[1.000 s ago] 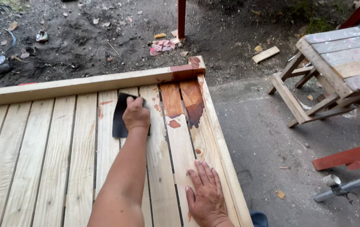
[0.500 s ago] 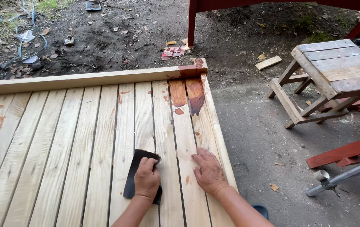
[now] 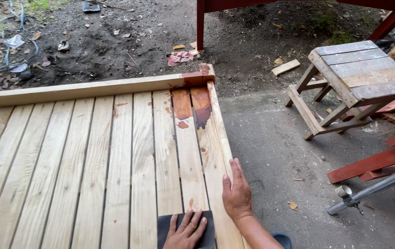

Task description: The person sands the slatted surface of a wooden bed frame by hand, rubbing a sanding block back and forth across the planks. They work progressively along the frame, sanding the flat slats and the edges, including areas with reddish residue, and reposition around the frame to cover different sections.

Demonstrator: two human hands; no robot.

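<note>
A pale slatted wooden panel lies in front of me, with red-brown stain patches at its far right corner. My left hand presses flat on a dark grey sanding sheet on the planks at the bottom edge of the view. My right hand rests palm down, fingers together, on the panel's rightmost plank next to the sheet. It holds nothing.
A weathered wooden stool stands on the concrete to the right. Red timbers and a metal pipe lie near it. A red post rises beyond the panel's far rail, on littered dirt. A blue shoe tip shows under my right arm.
My left hand has slid the sanding sheet back along the planks, from near the stained far end to the near edge. My right hand has stayed on the right-hand plank.
</note>
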